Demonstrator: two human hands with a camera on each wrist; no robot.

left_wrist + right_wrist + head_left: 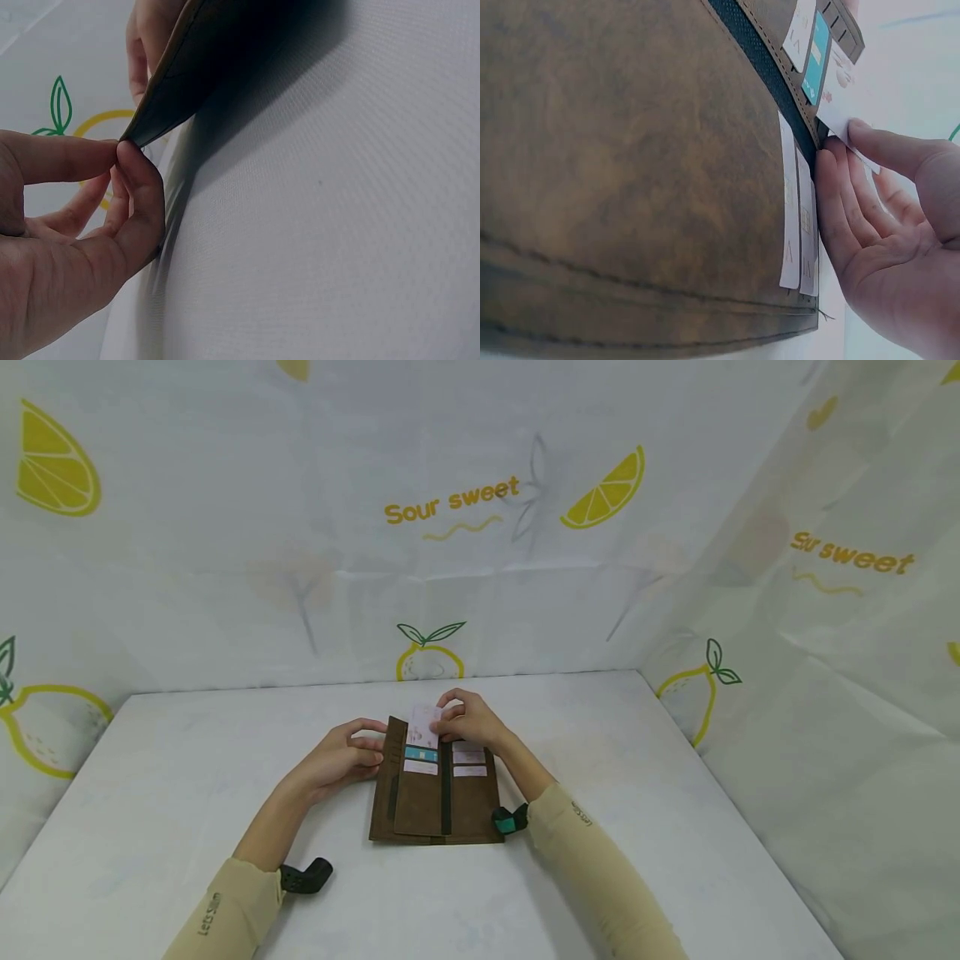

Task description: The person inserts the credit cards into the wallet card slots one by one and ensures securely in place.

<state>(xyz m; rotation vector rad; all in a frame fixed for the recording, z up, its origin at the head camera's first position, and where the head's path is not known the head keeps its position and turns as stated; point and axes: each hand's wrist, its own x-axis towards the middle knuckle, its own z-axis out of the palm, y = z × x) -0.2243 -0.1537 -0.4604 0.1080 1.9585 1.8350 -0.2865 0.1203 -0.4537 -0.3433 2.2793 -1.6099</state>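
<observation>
From the head view, a brown wallet [435,789] lies open on the white table [675,827]. The right hand [468,720] pinches a pale card [424,724] at the wallet's far end, above the top left slot. The left hand [347,760] holds the wallet's left edge, fingers curled against it. To do this well, the person would keep the card square to the slot and the wallet braced flat. More cards sit in the slots just nearer than the right fingertips. Bare table lies on every side of both hands; the printed backdrop stands well beyond the fingers.

In the left wrist view, thumb and forefinger of the left hand [82,225] pinch the wallet's corner [161,112], which is lifted slightly off the table.

In the right wrist view, the right hand's fingers [870,210] lie along the wallet's [630,165] edge, and the thumb presses the card [840,97] against them. A teal card [817,56] sits just beyond them.
</observation>
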